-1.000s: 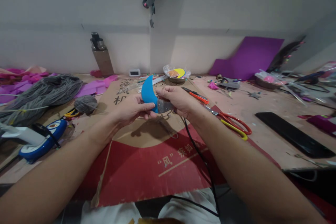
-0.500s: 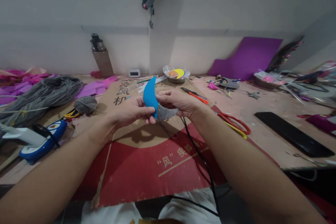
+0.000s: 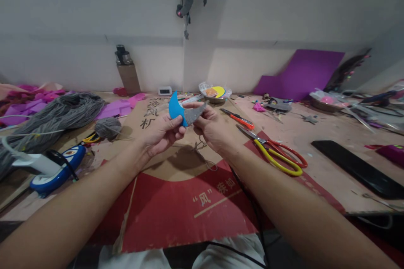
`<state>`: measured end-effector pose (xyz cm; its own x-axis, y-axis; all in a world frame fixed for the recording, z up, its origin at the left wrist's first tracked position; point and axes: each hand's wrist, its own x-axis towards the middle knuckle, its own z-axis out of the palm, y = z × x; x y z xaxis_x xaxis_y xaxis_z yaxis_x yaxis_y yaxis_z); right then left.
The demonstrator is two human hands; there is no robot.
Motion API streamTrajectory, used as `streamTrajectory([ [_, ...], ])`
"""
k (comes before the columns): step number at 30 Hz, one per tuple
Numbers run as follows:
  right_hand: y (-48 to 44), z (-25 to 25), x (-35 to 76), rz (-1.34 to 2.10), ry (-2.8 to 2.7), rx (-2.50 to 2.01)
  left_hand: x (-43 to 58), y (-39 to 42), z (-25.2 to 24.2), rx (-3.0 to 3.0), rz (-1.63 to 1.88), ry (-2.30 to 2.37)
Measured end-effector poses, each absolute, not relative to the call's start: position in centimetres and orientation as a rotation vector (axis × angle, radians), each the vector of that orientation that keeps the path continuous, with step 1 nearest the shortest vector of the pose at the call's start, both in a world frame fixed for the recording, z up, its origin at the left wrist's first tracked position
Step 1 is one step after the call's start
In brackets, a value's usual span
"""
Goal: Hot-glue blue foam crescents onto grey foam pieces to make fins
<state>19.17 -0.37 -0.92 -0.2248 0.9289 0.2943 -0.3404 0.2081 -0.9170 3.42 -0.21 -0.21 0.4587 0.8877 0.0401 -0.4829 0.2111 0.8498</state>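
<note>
A blue crescent moon cutout [image 3: 176, 108], its right part wrapped in grey yarn [image 3: 192, 115], is held above the cardboard. My left hand [image 3: 167, 131] is closed on its lower middle, thumb in front and fingers behind. At the wrapped tip, my right hand [image 3: 210, 124] is closed with its fingers pinched near the yarn; whether they grip the tip or the strand is hard to see. A loose grey strand [image 3: 202, 151] hangs below the right hand and curls over the cardboard.
Red-and-yellow scissors [image 3: 274, 151] and an orange utility knife [image 3: 238, 118] lie to the right, near a black phone [image 3: 356, 168]. A grey yarn ball [image 3: 107, 128] and skein [image 3: 63, 113] lie left. Flattened cardboard [image 3: 176, 214] lies beneath my hands. A bowl [image 3: 216, 97] stands behind.
The crescent has turned, its wrapped tip swinging up to the right. My right hand has moved from behind it to the tip. The loose strand and whole scissors now show; the view has shifted slightly.
</note>
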Motion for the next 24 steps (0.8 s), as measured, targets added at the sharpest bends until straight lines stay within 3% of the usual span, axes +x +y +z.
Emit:
streamTrajectory([
  [8, -0.2, -0.6, 20.1, 1.054, -1.423, -0.726, 3.9, -1.1, 0.3, 0.816, 0.981, 0.546],
  [13, 0.7, -0.7, 20.6, 1.015, -1.383, -0.817, 3.6, -1.0, 0.1, 1.153, 0.802, 0.894],
  [16, 1.2, -1.0, 20.6, 0.963, -1.355, -0.914, 3.1, 0.2, -0.7, 1.362, 1.010, 1.144],
  [19, 0.9, -1.0, 20.3, 0.943, -1.381, -0.989, 2.7, 1.0, -1.0, 1.447, 1.287, 1.100],
  [24, -0.1, -0.8, 19.7, 0.836, -1.504, -1.072, 2.8, 0.5, -0.2, 1.580, 1.322, 1.061],
])
